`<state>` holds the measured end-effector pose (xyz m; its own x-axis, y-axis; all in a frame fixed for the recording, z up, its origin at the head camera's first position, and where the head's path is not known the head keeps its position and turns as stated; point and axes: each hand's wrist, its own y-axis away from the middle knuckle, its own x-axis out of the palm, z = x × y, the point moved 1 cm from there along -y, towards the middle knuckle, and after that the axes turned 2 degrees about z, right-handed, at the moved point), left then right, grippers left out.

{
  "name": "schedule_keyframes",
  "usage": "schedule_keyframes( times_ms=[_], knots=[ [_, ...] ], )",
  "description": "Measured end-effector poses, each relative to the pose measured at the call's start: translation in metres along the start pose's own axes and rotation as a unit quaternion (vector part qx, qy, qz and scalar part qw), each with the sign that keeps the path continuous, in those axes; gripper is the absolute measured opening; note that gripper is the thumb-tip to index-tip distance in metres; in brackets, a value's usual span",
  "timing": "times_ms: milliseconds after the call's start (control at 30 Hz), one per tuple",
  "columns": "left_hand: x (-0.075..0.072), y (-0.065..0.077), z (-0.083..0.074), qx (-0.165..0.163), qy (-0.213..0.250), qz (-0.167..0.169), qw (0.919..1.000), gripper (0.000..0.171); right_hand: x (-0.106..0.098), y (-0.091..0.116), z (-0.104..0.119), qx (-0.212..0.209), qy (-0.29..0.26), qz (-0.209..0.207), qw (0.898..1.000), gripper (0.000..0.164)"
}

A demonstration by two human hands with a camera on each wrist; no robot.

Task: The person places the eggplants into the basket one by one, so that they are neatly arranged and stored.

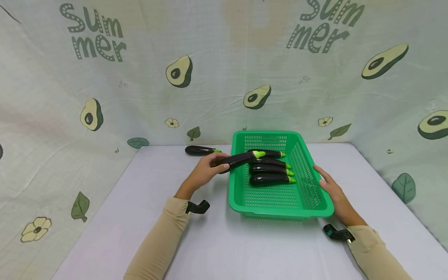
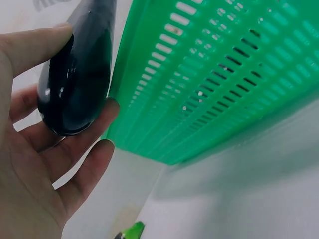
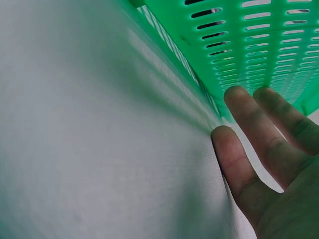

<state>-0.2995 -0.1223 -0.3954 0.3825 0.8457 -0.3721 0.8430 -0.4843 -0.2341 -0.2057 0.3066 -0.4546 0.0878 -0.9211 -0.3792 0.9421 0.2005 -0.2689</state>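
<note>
My left hand (image 1: 206, 171) grips a dark purple eggplant (image 1: 239, 159) by its rounded end, thumb on one side and fingers on the other. The eggplant's green stem end points right, over the left rim of a green plastic basket (image 1: 280, 213). Inside the basket several eggplants (image 1: 267, 179) lie side by side, stems to the right. My right hand (image 1: 334, 194) rests against the basket's right side, its thumb at the rim. In the right wrist view, fairly straight fingers (image 3: 264, 134) touch or nearly touch the slotted wall; the thumb is hidden there.
Another eggplant (image 1: 200, 150) lies on the white table (image 1: 273, 252) near the back edge, left of the basket. A pale cloth (image 1: 217, 46) printed with avocados and leaves hangs behind and at the sides. Black wrist devices (image 1: 197, 207) sit on both forearms.
</note>
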Motion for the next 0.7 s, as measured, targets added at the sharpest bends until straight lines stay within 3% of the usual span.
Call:
schedule_keyframes(
  times_ms=[433,700],
  knots=[
    [0.004,-0.017,-0.027,0.011,-0.069,0.013,0.9975,0.042,-0.002,0.002,-0.001,0.011,0.006,0.002,1.0,0.052],
    [0.01,-0.024,-0.034,0.02,-0.122,0.013,0.9923,0.044,-0.001,0.0,0.0,0.011,0.005,0.005,1.0,0.052]
  ],
)
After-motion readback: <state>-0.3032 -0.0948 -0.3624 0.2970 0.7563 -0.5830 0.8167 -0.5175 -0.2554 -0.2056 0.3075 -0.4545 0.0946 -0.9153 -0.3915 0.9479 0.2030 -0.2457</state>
